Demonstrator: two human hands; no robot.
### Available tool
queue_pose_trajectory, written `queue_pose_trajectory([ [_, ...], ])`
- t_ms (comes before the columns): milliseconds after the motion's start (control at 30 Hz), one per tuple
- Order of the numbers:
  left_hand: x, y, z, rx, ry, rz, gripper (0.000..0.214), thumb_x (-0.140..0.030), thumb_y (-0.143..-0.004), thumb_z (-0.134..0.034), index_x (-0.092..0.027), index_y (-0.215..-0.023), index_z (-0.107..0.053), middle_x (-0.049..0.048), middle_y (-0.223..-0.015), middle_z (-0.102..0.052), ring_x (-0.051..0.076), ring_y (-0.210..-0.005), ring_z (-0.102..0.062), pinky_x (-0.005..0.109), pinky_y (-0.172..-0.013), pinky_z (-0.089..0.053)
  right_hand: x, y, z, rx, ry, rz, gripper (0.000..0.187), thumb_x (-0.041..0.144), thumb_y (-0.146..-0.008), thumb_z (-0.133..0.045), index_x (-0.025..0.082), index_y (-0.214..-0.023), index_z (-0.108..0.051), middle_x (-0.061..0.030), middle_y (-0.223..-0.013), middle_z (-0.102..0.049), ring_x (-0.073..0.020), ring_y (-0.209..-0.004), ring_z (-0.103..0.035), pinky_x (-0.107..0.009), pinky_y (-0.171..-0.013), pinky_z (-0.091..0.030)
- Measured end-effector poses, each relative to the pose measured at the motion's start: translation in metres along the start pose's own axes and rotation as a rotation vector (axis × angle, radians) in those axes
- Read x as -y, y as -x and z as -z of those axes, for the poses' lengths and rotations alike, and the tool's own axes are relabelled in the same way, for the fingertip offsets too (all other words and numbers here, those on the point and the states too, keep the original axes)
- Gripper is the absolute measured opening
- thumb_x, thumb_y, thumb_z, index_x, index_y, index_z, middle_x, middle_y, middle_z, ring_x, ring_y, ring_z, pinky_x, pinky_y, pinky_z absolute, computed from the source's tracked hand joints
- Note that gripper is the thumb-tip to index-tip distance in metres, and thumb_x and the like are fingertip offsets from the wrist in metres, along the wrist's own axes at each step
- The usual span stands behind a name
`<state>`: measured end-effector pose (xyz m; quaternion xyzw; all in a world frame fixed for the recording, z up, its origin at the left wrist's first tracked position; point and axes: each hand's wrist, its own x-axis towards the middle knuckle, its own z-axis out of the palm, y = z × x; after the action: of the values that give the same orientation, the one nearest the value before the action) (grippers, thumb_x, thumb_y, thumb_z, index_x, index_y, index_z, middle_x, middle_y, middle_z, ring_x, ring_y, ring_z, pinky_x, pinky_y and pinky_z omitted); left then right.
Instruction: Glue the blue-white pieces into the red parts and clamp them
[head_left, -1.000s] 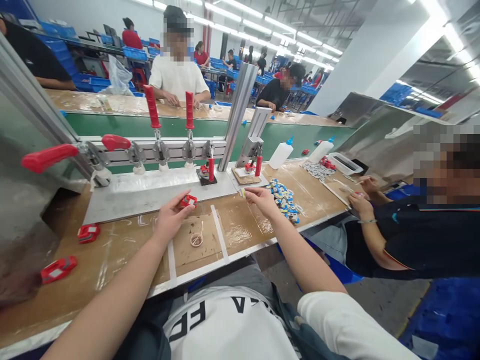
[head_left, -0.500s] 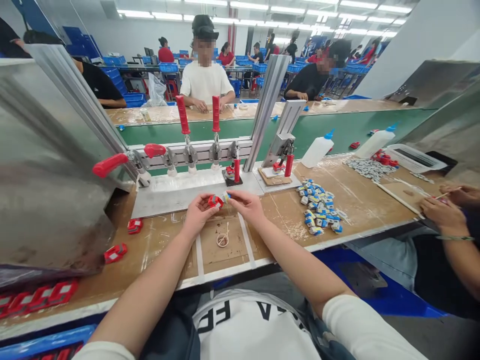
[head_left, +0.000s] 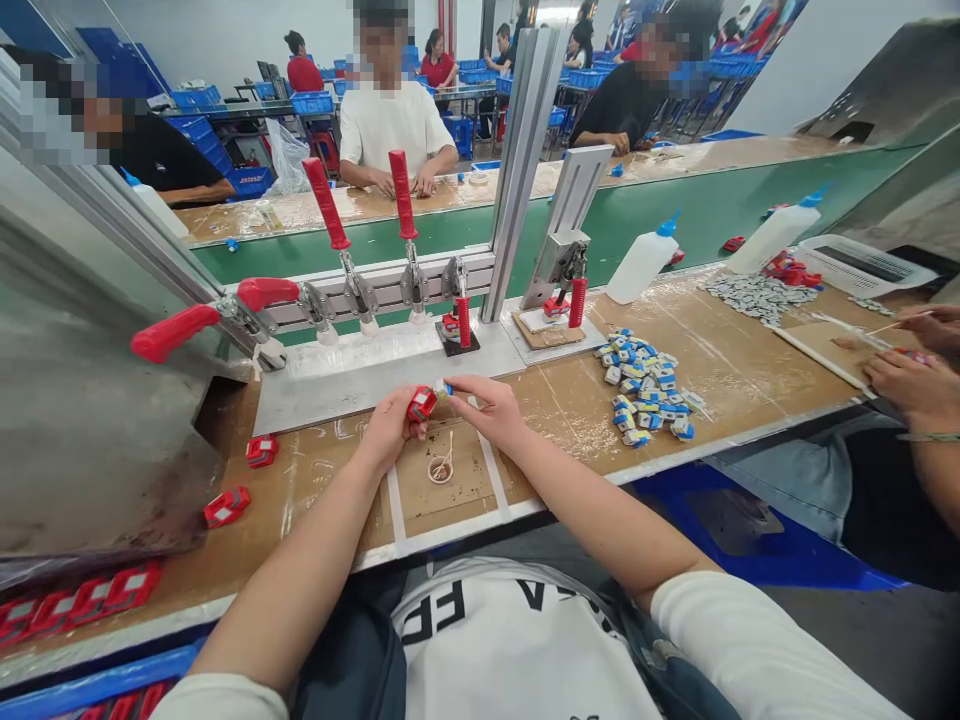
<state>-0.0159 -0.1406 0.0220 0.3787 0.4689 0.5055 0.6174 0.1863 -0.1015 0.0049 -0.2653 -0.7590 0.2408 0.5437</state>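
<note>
"How is the red casing (head_left: 421, 403) held?"

"It is gripped, tilted, above the bench (head_left: 551, 430) by the left hand (head_left: 387, 430), thumb and fingers closed round it. Its shell is angular, with dark parts and a white rectangular patch."

"And the right hand (head_left: 493, 408)?"

"A small blue-and-yellow block (head_left: 441, 388) is pinched in its fingertips beside the casing; whether the two are touching cannot be told."

"Which containers are seen, nearest first?"

"Red pieces (head_left: 127, 706) are held in a blue crate (head_left: 142, 668). In a small round cup (head_left: 440, 470), brown residue is seen and a swab (head_left: 451, 447) is leaned. Farther off, a translucent bottle (head_left: 640, 268) is topped by a blue nozzle (head_left: 667, 224); its fill cannot be made out."
</note>
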Motion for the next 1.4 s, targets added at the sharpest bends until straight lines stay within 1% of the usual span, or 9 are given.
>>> queue_pose_trajectory([
  [133, -0.005, 0.003, -0.003, -0.056, -0.045, 0.087, 0.047, -0.064, -0.087, -0.067, -0.019, -0.078, -0.058, -0.0028, -0.057, -0.057, 0.009, -0.037, -0.042, 0.022, -0.034, -0.032, 0.003, 0.000, 0.000, 0.096, 0.021, 0.125, 0.031, 0.028, -0.105, -0.064, 0.025, -0.134, -0.075, -0.0080, -0.123, -0.082, -0.0208, -0.112, -0.079, -0.035, -0.102, -0.065],
  [433, -0.011, 0.005, -0.007, -0.020, -0.159, 0.292, 0.048, -0.055, -0.100, -0.036, -0.022, -0.067, -0.048, -0.0025, -0.042, -0.043, 0.009, -0.028, -0.027, 0.023, -0.034, -0.017, -0.004, 0.001, -0.003, 0.306, 0.076, 0.236, 0.037, 0.024, -0.108, -0.059, 0.026, -0.143, -0.069, -0.0102, -0.139, -0.075, -0.0213, -0.127, -0.074, -0.038, -0.111, -0.063],
  [733, -0.003, -0.001, -0.006, -0.055, -0.173, 0.265, 0.060, -0.073, -0.096, -0.038, -0.025, -0.061, -0.046, -0.0019, -0.040, -0.037, 0.010, -0.032, -0.020, 0.026, -0.040, -0.011, -0.018, 0.003, -0.013, 0.317, 0.036, 0.013, 0.031, 0.036, -0.106, -0.060, 0.030, -0.132, -0.076, -0.0059, -0.136, -0.077, -0.0249, -0.124, -0.076, -0.042, -0.112, -0.062],
  [867, -0.010, -0.013, -0.011, -0.059, -0.235, 0.245, 0.074, -0.094, -0.087, -0.039, -0.027, -0.055, -0.040, -0.0024, -0.040, -0.031, 0.011, -0.035, -0.020, 0.028, -0.041, -0.012, -0.011, 0.000, -0.016, 0.260, 0.099, -0.045, 0.054, 0.044, -0.094, -0.076, 0.023, -0.143, -0.068, -0.0146, -0.148, -0.069, -0.0311, -0.137, -0.068, -0.049, -0.119, -0.055],
  [933, -0.017, -0.018, -0.017, -0.066, -0.356, 0.170, 0.077, -0.097, -0.085, -0.037, -0.026, -0.055, -0.042, -0.0008, -0.042, -0.035, 0.013, -0.037, -0.027, 0.029, -0.042, -0.017, -0.007, -0.001, -0.015, 0.177, 0.136, -0.126, 0.065, 0.048, -0.087, -0.083, 0.021, -0.143, -0.066, -0.0182, -0.147, -0.069, -0.0341, -0.135, -0.068, -0.052, -0.117, -0.055],
  [1033, -0.029, -0.019, -0.027, -0.075, -0.677, -0.104, 0.073, -0.089, -0.092, -0.042, -0.023, -0.064, -0.060, 0.0053, -0.056, -0.058, 0.019, -0.052, -0.049, 0.031, -0.050, -0.032, -0.006, -0.003, -0.012, 0.009, 0.027, -0.346, 0.058, 0.051, -0.085, -0.081, 0.020, -0.133, -0.068, -0.0165, -0.130, -0.077, -0.0320, -0.120, -0.075, -0.052, -0.112, -0.057],
  [1167, -0.033, -0.017, -0.036, 0.016, -0.912, -0.470, 0.046, -0.062, -0.091, -0.070, -0.024, -0.119, -0.073, 0.0089, -0.113, -0.079, 0.028, -0.094, -0.071, 0.034, -0.075, -0.051, -0.010, -0.005, -0.009, -0.170, -0.436, -0.729, 0.052, 0.056, -0.081, -0.080, 0.019, -0.115, -0.064, -0.0100, -0.109, -0.081, -0.0257, -0.102, -0.079, -0.044, -0.096, -0.065],
  [1267, -0.023, -0.022, -0.038, 0.088, -0.885, -0.541, 0.047, -0.041, -0.092, -0.073, -0.029, -0.136, -0.067, 0.0067, -0.131, -0.076, 0.030, -0.118, -0.071, 0.036, -0.091, -0.053, -0.015, -0.007, -0.006, -0.196, -0.559, -0.896, 0.054, 0.056, -0.074, -0.084, 0.020, -0.107, -0.060, -0.0049, -0.095, -0.080, -0.0223, -0.089, -0.079, -0.038, -0.081, -0.066],
  [1400, -0.011, -0.037, -0.037, 0.033, -0.761, -0.497, 0.042, -0.038, -0.091, -0.073, -0.030, -0.133, -0.070, 0.0050, -0.117, -0.080, 0.029, -0.111, -0.075, 0.038, -0.097, -0.055, -0.024, -0.014, 0.000, -0.147, -0.425, -0.880, 0.056, 0.062, -0.072, -0.084, 0.021, -0.102, -0.060, -0.0021, -0.085, -0.077, -0.0207, -0.082, -0.075, -0.031, -0.064, -0.059],
])
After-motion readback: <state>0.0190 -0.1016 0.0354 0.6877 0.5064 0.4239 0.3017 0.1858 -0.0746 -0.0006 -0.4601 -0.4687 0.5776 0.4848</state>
